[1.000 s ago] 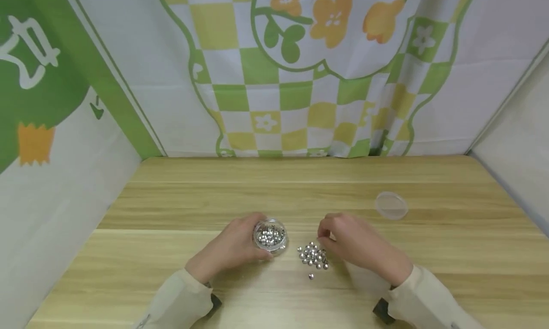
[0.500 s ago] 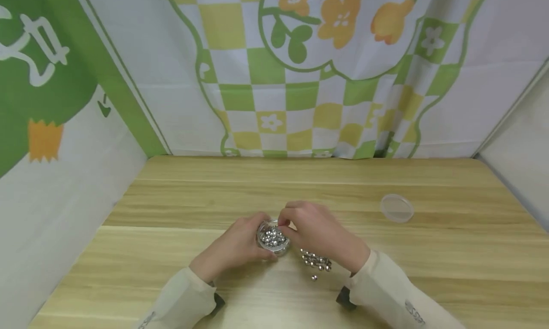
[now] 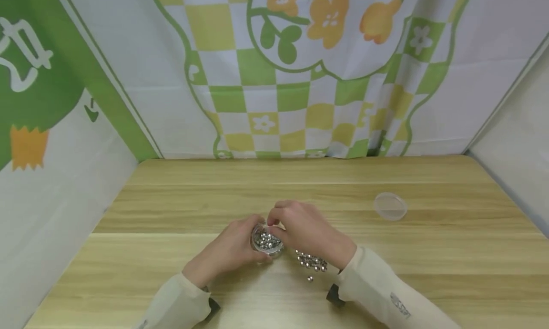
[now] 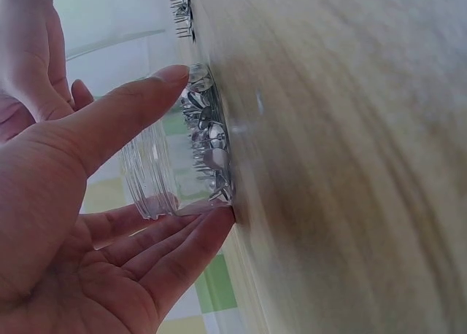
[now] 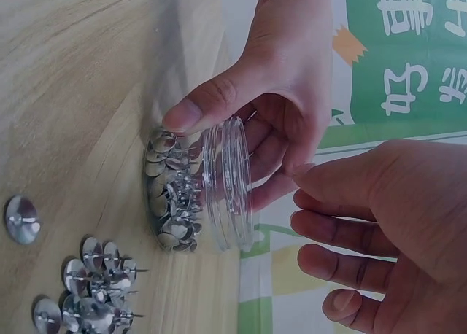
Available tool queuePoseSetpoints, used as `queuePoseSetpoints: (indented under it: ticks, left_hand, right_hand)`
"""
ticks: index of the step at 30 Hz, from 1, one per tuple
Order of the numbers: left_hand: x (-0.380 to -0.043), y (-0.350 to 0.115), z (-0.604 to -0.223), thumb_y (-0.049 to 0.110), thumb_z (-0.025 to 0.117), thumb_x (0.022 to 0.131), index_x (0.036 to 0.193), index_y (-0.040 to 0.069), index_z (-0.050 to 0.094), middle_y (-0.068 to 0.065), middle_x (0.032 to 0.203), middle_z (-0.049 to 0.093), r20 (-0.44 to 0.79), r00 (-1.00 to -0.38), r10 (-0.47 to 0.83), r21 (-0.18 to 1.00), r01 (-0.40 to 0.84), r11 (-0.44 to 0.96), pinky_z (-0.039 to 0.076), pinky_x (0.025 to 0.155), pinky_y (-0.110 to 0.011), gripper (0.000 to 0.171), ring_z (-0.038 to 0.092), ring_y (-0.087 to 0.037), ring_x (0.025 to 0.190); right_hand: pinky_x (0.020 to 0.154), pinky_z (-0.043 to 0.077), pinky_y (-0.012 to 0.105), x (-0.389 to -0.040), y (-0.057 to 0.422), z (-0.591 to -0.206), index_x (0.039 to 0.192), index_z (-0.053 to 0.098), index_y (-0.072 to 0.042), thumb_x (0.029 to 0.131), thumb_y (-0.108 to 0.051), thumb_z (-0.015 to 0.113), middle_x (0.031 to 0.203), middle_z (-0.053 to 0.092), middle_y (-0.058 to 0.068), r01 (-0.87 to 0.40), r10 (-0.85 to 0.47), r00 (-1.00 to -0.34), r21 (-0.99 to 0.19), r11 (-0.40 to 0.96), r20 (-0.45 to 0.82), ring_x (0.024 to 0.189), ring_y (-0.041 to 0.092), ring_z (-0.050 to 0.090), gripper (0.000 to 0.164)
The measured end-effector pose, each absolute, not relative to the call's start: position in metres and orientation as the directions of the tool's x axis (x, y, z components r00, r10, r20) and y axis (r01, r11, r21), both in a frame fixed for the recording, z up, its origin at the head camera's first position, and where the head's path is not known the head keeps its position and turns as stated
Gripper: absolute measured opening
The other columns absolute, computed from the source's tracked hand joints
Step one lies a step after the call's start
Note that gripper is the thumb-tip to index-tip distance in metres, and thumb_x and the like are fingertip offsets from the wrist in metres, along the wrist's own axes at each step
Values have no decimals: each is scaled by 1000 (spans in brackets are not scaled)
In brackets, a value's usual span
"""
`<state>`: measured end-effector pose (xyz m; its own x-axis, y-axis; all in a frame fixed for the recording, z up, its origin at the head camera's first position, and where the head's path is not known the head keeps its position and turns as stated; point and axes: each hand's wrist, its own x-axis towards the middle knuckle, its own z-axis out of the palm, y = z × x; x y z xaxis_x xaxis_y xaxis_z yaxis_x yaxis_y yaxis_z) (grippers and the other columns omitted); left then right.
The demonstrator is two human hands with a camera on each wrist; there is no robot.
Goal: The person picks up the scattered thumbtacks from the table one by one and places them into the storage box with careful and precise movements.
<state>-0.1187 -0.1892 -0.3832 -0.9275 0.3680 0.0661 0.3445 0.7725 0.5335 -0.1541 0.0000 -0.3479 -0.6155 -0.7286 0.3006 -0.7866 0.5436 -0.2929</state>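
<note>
My left hand (image 3: 231,248) holds a small clear round jar (image 5: 232,184) upright on the table, thumb on one side and fingers on the other. Silver thumbtacks (image 5: 171,192) cover the jar's bottom. Over the open mouth hovers my right hand (image 3: 302,229), thumb and index fingertips close together, the other fingers loosely bent. I cannot tell whether a thumbtack is between those tips. A loose pile of thumbtacks (image 3: 310,260) lies right of the jar, partly under my right wrist in the head view. One single thumbtack (image 5: 22,219) lies apart from the pile, nearer to me.
A clear round lid (image 3: 390,206) lies flat at the right, farther back on the wooden table (image 3: 193,190). Behind the table hangs a checked green and yellow cloth (image 3: 291,100). A printed panel (image 3: 38,81) stands at the left.
My right hand has moved left from beside the thumbtack pile to the jar's mouth, and stays there since half a second ago. The left hand keeps its hold on the jar.
</note>
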Motion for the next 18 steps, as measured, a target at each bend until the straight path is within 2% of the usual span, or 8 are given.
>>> queuePoseSetpoints:
  ticks: [9, 18]
  left_hand:
    - [-117, -186, -382, 28, 90, 59, 118, 1, 57, -16, 106, 70, 55, -942, 330, 532, 308, 789, 58, 85, -50, 73, 65, -29, 95]
    - [-119, -184, -384, 24, 91, 55, 118, 0, 58, -17, 107, 70, 58, -949, 309, 539, 290, 791, 57, 88, -52, 75, 65, -31, 97]
  right_hand:
    - [64, 61, 31, -153, 23, -352, 86, 74, -13, 85, -20, 72, 85, 71, -3, -776, -719, -630, -277, 567, 292, 75, 12, 65, 7]
    - [61, 60, 31, -154, 56, -365, 79, 73, -11, 82, -14, 73, 78, 71, -1, -733, -697, -679, -277, 621, 231, 70, 12, 63, 5]
